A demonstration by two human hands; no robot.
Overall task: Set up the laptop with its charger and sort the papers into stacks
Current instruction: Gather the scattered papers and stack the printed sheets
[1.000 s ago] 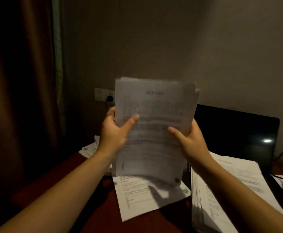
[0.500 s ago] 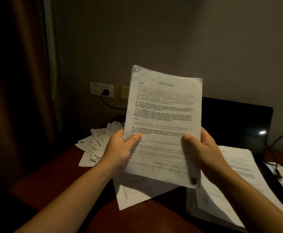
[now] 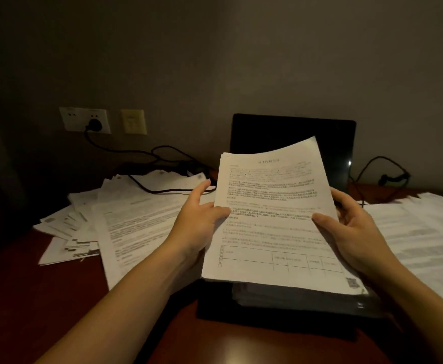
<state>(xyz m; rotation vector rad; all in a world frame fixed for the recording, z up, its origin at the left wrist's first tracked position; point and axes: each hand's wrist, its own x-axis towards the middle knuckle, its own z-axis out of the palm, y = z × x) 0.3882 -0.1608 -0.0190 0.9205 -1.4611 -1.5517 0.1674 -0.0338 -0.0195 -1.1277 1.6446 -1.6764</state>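
Observation:
I hold a sheaf of printed papers (image 3: 273, 222) in both hands, tilted low over the open black laptop (image 3: 291, 132). My left hand (image 3: 196, 224) grips its left edge with the thumb on top. My right hand (image 3: 351, 227) grips the right edge the same way. Beneath the sheaf a thicker stack of papers (image 3: 299, 298) lies on the laptop's base. The charger cable (image 3: 125, 148) runs from a plug in the wall socket (image 3: 94, 124) across the desk behind the papers. The laptop's keyboard is hidden.
Loose sheets (image 3: 125, 219) are strewn over the left of the dark red desk (image 3: 44, 306). More white papers (image 3: 425, 237) cover the right side. A second black cable (image 3: 380, 174) loops behind the laptop at the right. A wall stands close behind.
The sheaf has come down from upright in front of me to a low tilt over the laptop. My view has swung right and down, showing more of the desk.

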